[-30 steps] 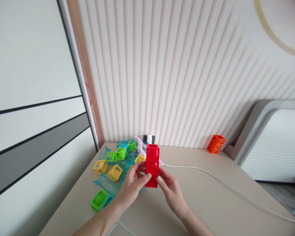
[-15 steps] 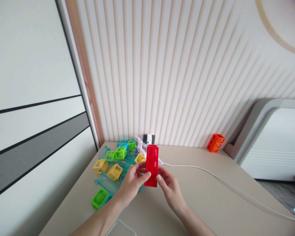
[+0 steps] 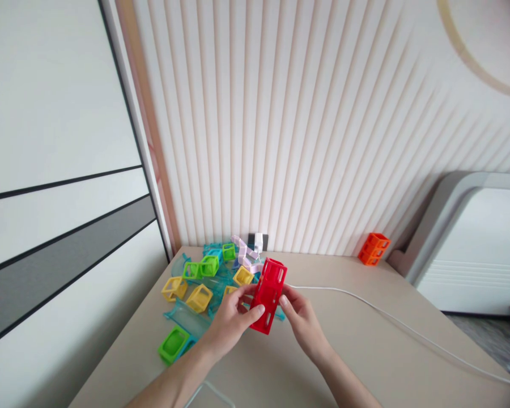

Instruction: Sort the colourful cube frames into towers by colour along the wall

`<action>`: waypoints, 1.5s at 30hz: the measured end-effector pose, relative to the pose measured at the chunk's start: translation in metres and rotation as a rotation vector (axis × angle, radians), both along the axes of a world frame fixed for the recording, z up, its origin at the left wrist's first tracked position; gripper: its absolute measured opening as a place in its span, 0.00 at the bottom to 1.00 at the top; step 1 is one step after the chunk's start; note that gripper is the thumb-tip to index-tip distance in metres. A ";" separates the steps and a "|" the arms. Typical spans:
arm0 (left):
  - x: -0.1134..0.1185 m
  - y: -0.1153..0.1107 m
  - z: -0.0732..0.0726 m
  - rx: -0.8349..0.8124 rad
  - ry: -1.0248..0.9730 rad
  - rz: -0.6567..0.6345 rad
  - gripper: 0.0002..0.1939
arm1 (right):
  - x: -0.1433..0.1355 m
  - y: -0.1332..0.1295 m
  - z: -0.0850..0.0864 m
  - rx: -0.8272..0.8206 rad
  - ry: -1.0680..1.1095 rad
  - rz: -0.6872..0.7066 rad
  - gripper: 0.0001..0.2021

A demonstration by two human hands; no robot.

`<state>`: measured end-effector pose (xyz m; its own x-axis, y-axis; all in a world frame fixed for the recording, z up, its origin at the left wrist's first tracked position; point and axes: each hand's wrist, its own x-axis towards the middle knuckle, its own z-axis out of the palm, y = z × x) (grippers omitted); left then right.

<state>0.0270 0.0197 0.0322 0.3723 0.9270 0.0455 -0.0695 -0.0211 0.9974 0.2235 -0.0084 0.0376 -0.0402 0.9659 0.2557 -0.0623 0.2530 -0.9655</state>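
Note:
A red stack of hollow cube blocks [image 3: 271, 289] is held above the table, its top tilted to the right. My left hand [image 3: 232, 320] grips its lower left side, thumb across the front and fingers partly hidden behind. On the other side, my right hand [image 3: 305, 323] has its thumb at the stack's right edge, with fingers reaching behind it. Just left of my hands lie yellow cube blocks [image 3: 199, 298], green cube blocks [image 3: 209, 265] and translucent teal track pieces [image 3: 188, 317].
An orange block stack [image 3: 373, 249] stands by the ribbed wall [image 3: 255, 113] at the right. A white cable [image 3: 378, 307] crosses the table [image 3: 365, 362]. Behind the blocks is a white plug [image 3: 258, 242]. A green block [image 3: 173, 344] lies near the left edge.
The red stack has tipped from nearly upright to leaning right, and moved slightly right and down. Both hands have shifted slightly with it.

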 end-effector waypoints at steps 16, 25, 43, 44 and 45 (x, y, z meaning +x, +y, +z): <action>-0.001 -0.007 -0.011 0.577 0.311 0.057 0.27 | -0.005 -0.005 -0.011 0.085 0.004 -0.063 0.26; 0.004 -0.010 -0.001 0.507 0.204 0.092 0.23 | 0.001 -0.010 -0.024 0.381 -0.326 -0.143 0.26; 0.001 -0.011 -0.011 0.783 0.245 0.321 0.27 | -0.018 -0.023 -0.034 0.415 -0.416 -0.187 0.28; 0.001 -0.011 -0.013 0.812 0.281 0.330 0.28 | -0.019 -0.024 -0.034 0.404 -0.427 -0.203 0.28; 0.001 -0.012 -0.015 0.839 0.316 0.339 0.29 | -0.020 -0.024 -0.033 0.397 -0.440 -0.218 0.28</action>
